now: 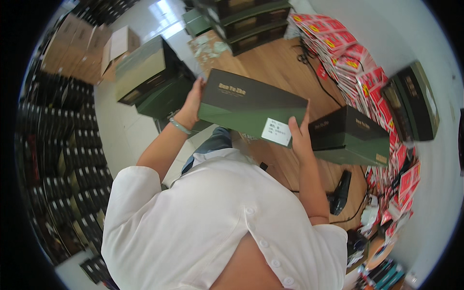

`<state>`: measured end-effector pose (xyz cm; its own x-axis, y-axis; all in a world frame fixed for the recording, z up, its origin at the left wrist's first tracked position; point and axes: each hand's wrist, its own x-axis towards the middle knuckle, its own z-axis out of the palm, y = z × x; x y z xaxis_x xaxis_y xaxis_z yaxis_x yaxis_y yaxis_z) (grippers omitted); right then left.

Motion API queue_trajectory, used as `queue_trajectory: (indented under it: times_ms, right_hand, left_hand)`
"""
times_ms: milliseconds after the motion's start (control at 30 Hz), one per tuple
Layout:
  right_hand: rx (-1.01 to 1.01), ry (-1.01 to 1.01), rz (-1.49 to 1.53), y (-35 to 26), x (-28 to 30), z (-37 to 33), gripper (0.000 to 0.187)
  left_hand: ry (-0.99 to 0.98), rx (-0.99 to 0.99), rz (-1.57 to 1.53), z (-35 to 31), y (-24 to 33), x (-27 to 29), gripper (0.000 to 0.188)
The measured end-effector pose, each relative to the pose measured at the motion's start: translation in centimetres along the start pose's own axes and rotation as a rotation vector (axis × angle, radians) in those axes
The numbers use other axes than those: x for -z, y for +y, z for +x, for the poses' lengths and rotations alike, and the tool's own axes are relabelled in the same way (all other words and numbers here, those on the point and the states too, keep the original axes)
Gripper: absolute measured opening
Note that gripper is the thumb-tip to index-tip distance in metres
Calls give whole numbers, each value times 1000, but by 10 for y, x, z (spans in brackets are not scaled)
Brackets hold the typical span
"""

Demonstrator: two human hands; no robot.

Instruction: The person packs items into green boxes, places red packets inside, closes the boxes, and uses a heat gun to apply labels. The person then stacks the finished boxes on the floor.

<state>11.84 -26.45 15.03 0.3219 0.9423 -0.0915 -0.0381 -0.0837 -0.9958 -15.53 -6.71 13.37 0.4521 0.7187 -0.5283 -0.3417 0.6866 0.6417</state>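
Note:
A long shoebox (251, 99), dark brown and green with gold lettering and a white label (276, 132) near one corner, is held up in front of me between both hands. My left hand (192, 100), with a pale bangle at the wrist, grips its left end. At the opposite end, my right hand (300, 135) is closed on the box, thumb beside the label. Just right of that hand, another dark green box (350, 137) rests on the wooden table (270, 60). Stacked green boxes (159, 72) stand close to my left hand.
More boxes (251, 24) are piled at the table's far side. Red printed packets (338, 43) line the wall, near scissors (303, 57), a black cable and a black hair dryer (341, 193). Brown cartons (75, 46) and shelves of dark boxes (82, 154) stand to the left.

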Motion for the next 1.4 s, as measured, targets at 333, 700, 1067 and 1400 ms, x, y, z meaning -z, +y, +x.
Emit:
queue_trajectory:
  times_ms: [333, 700, 1067, 1400]
  right_hand:
    - [-460, -138, 681, 4, -16, -105, 96]
    - [-690, -317, 19, -60, -245, -112, 70]
    - [-1004, -715, -212, -43, -544, -89, 57]
    - [-1146, -1135, -685, 6, -811, -82, 58]
  left_hand:
    - [-406, 221, 71, -33, -104, 109, 44]
    - [35, 192, -695, -108, -104, 264, 43]
    - [372, -183, -648, -369, -61, 455, 52]
    - [706, -472, -948, -474, -43, 541, 52]
